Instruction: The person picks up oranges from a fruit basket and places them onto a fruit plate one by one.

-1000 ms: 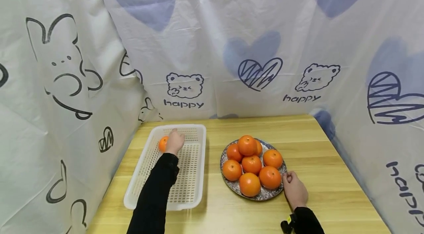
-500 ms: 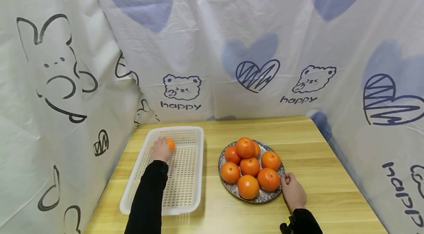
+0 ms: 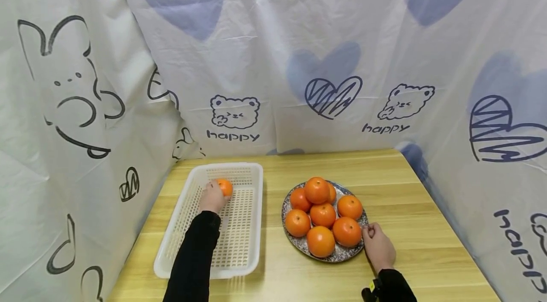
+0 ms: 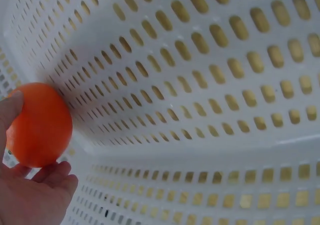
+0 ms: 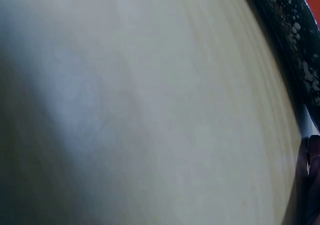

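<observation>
In the head view, my left hand reaches into the white perforated plastic basket and holds an orange near the far end. The left wrist view shows the thumb on one side of that orange and curled fingers under the other, close by the basket wall. On the right, my right hand pinches the edge of a dark patterned plate. Several oranges are heaped on it. Only a sliver of the right hand shows in the right wrist view, beside the plate rim.
Both the basket and the plate stand on a light wooden table, with a strip of tabletop between them. A white printed cloth hangs behind the table and along both sides.
My left hand has gone from the right of the basket's orange to its left and grips it. That orange sits slightly farther right. The right hand stays at the plate.
</observation>
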Demonstrator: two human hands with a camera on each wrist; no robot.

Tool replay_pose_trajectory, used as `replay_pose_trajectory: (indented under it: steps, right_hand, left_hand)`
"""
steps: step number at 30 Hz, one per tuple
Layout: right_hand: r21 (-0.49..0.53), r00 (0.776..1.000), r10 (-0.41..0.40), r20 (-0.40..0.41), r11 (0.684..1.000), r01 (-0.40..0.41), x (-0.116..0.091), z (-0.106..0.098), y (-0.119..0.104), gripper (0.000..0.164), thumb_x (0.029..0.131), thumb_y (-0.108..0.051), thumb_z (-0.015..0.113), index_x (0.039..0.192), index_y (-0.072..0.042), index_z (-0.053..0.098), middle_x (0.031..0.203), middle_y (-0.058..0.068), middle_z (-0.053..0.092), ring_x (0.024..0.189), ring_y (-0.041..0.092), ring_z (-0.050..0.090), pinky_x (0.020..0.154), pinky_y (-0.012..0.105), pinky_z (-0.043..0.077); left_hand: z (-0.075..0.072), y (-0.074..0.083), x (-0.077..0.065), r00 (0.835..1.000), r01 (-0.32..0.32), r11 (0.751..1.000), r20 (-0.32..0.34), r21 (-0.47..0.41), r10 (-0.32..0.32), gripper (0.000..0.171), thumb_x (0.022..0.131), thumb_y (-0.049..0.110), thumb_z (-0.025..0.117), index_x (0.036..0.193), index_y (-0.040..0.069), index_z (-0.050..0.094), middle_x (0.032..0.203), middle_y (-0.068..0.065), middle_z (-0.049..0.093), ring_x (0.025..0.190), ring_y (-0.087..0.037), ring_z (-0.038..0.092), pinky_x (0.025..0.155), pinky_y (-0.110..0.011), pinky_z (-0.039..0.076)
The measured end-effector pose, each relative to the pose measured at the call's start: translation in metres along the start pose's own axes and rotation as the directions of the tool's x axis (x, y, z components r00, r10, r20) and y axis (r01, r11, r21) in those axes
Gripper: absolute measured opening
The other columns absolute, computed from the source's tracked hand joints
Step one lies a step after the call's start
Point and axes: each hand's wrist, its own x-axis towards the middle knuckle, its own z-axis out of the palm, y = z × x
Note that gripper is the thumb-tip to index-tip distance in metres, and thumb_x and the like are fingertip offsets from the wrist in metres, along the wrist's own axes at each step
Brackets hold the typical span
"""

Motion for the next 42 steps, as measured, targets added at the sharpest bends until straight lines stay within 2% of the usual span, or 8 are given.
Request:
replay_pose_trajectory:
  steps: [7,13,20,23,27,35,39,42]
  right_hand:
    - [0.011,1.0,-0.003,0.009,1.0,0.002,0.0,0.001,0.001,0.037,0.098,-0.04,0.046,0.109,-0.008,0.06,0.083,0.004,0.065,0.064,0.017,0.056,0.055,0.028,0.034]
    - [0.013,1.0,-0.005,0.003,1.0,0.005,0.0,0.0,0.001,0.037,0.098,-0.04,0.045,0.108,-0.008,0.06,0.082,0.004,0.065,0.064,0.017,0.055,0.055,0.028,0.034]
    - [0.012,1.0,-0.004,0.0,1.0,0.004,0.0,-0.001,-0.001,0.033,0.097,-0.037,0.047,0.106,-0.008,0.06,0.081,0.003,0.065,0.064,0.017,0.056,0.054,0.028,0.034]
    - [0.012,1.0,-0.003,0.008,1.0,0.003,0.0,-0.001,-0.001,0.035,0.097,-0.039,0.046,0.106,-0.008,0.06,0.082,0.004,0.065,0.065,0.018,0.056,0.054,0.029,0.034]
    - [0.013,1.0,0.0,0.019,1.0,0.0,0.0,-0.002,0.0,0.036,0.098,-0.039,0.045,0.108,-0.007,0.059,0.083,0.004,0.065,0.066,0.018,0.056,0.055,0.029,0.034]
    - [0.022,1.0,0.005,0.023,1.0,-0.005,0.0,-0.005,-0.002,0.037,0.098,-0.041,0.045,0.109,-0.008,0.059,0.085,0.004,0.065,0.067,0.018,0.057,0.055,0.029,0.034]
    - [0.024,0.999,0.009,0.033,1.0,-0.01,-0.001,-0.005,-0.002,0.04,0.098,-0.044,0.043,0.109,-0.009,0.059,0.085,0.004,0.064,0.067,0.018,0.056,0.055,0.029,0.033]
    - [0.022,0.999,0.013,0.031,1.0,-0.013,-0.001,-0.004,-0.002,0.039,0.098,-0.044,0.043,0.108,-0.01,0.059,0.085,0.004,0.064,0.067,0.018,0.056,0.056,0.029,0.033]
  left_hand:
    - [0.008,0.006,0.004,0.998,0.034,0.986,0.056,-0.163,-0.026,0.071,0.084,0.017,0.076,0.131,-0.009,0.03,0.122,-0.035,0.044,0.094,-0.049,0.06,0.08,-0.053,0.053]
    - [0.007,0.021,0.005,0.985,0.086,0.977,0.161,-0.196,-0.054,0.077,0.082,0.023,0.077,0.135,-0.007,0.029,0.124,-0.033,0.045,0.102,-0.045,0.059,0.085,-0.051,0.051]
    - [-0.025,0.059,0.0,0.97,0.077,0.98,0.243,-0.186,-0.031,0.089,0.074,0.021,0.082,0.141,-0.011,0.033,0.121,-0.03,0.056,0.103,-0.038,0.058,0.089,-0.049,0.049]
    - [-0.042,0.078,0.0,0.972,0.076,0.984,0.231,-0.16,-0.037,0.085,0.074,0.022,0.081,0.139,-0.009,0.035,0.119,-0.027,0.057,0.101,-0.036,0.058,0.087,-0.048,0.049]
    - [-0.065,0.108,-0.004,0.986,0.064,0.988,0.163,-0.142,-0.041,0.078,0.073,0.027,0.08,0.134,-0.001,0.04,0.118,-0.025,0.055,0.101,-0.038,0.06,0.082,-0.05,0.05]
    - [-0.094,0.178,-0.038,0.994,-0.065,0.953,0.061,-0.296,0.087,0.074,0.071,0.029,0.084,0.13,0.007,0.046,0.123,-0.018,0.055,0.103,-0.036,0.061,0.084,-0.05,0.052]
    - [-0.092,0.209,-0.064,0.984,-0.13,0.918,0.061,-0.374,0.165,0.073,0.071,0.03,0.085,0.131,0.011,0.046,0.125,-0.016,0.056,0.106,-0.034,0.061,0.085,-0.05,0.053]
    - [-0.082,0.227,-0.084,0.972,-0.169,0.893,0.081,-0.418,0.222,0.071,0.073,0.031,0.084,0.131,0.012,0.047,0.126,-0.013,0.056,0.107,-0.031,0.061,0.086,-0.047,0.053]
